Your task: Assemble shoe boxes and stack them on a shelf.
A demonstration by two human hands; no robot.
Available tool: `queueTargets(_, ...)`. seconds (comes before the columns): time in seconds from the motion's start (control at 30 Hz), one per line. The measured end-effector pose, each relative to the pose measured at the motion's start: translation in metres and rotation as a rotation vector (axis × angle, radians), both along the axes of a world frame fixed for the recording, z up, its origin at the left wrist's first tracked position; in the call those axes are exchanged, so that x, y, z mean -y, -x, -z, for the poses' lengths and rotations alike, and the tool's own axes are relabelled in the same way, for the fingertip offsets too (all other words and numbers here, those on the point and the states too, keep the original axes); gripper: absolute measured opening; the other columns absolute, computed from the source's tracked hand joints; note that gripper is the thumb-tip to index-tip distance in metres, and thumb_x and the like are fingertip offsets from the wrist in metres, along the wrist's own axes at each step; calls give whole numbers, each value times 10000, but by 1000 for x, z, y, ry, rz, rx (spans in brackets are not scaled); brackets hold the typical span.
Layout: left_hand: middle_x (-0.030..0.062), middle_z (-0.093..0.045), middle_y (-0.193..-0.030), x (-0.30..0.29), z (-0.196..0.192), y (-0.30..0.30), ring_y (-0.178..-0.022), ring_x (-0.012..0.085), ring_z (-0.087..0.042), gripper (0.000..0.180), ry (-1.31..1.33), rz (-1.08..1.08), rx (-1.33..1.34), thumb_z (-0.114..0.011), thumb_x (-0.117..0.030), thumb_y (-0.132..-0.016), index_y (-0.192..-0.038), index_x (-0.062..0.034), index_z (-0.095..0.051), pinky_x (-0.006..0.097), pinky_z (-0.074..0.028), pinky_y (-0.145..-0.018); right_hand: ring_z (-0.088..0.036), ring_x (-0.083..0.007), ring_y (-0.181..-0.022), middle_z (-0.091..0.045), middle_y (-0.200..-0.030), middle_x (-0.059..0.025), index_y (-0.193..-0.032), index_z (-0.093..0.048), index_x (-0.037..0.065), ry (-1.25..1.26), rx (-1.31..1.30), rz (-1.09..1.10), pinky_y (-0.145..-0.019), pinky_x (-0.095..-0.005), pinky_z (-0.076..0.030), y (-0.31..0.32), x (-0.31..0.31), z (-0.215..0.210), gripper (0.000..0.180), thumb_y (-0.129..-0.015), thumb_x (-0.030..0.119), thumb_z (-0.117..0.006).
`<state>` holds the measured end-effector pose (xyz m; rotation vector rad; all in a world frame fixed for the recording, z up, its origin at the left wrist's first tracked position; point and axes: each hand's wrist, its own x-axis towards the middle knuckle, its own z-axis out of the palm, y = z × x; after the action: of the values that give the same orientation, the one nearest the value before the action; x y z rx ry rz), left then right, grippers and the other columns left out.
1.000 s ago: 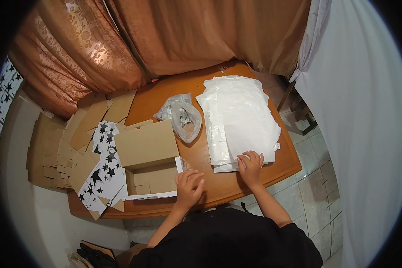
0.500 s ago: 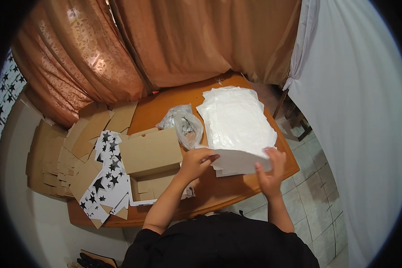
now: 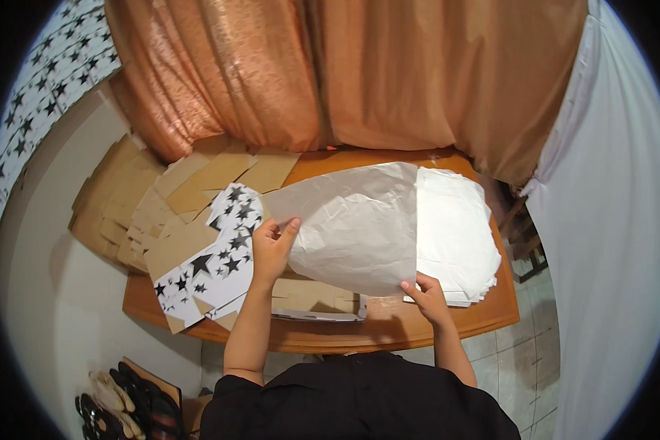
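A thin, creased white paper sheet [image 3: 352, 227] is stretched between my hands above the table. My left hand [image 3: 273, 246] pinches its left edge, thumb on top. At the sheet's near right corner, my right hand [image 3: 424, 293] grips the edge between thumb and fingers. To the right lies a thick stack of white paper sheets [image 3: 458, 235], part of it covered by the held sheet. Below the sheet an open cardboard box [image 3: 315, 297] shows only its near part; its lid is hidden behind the paper.
Left of the box lie white pieces printed with black stars [image 3: 213, 275] and flat brown cardboard pieces [image 3: 125, 205]. The wooden table [image 3: 389, 326] has a curved front edge. Orange curtains [image 3: 389, 81] hang behind it, a white cloth [image 3: 616, 220] at right. Shoes [image 3: 132, 400] stand at lower left.
Both hands have lifted the sheet off the stack and carried it left over the box. The view has shifted, and the plastic bag beside the box is now hidden.
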<state>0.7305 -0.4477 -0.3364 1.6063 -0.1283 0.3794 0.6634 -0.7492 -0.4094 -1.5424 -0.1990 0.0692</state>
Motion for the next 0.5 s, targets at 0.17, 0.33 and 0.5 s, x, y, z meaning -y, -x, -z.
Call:
queueTargets(0.17, 12, -637, -836, -57, -7, 13, -695, 47, -518, 274, -31, -127, 82, -668, -209, -852, -978, 33, -648, 207, -418, -621, -466, -55, -693, -567, -733, 25, -895, -639, -26, -85, -62, -44, -634, -213, -381, -4, -56, -4, 290, -896, 262, -602)
queueTargets(0.33, 18, -641, -818, -90, -10, 15, -693, 57, -528, 259, -88, -209, 37, -682, -207, -840, -940, 32, -665, 209, -422, -620, -301, -14, -554, -380, -598, 90, -657, -503, 61, -97, -109, -92, -468, -206, -229, -5, -92, 14, 335, -902, 269, -597)
queueTargets(0.5, 13, -635, -800, -105, 6, 2, -686, 52, -517, 265, -106, -211, 30, -684, -217, -839, -927, 33, -667, 208, -415, -614, -306, -30, -534, -382, -576, 74, -628, -469, 63, -49, -167, -66, -464, -215, -242, 1, -110, 16, 361, -894, 265, -605)
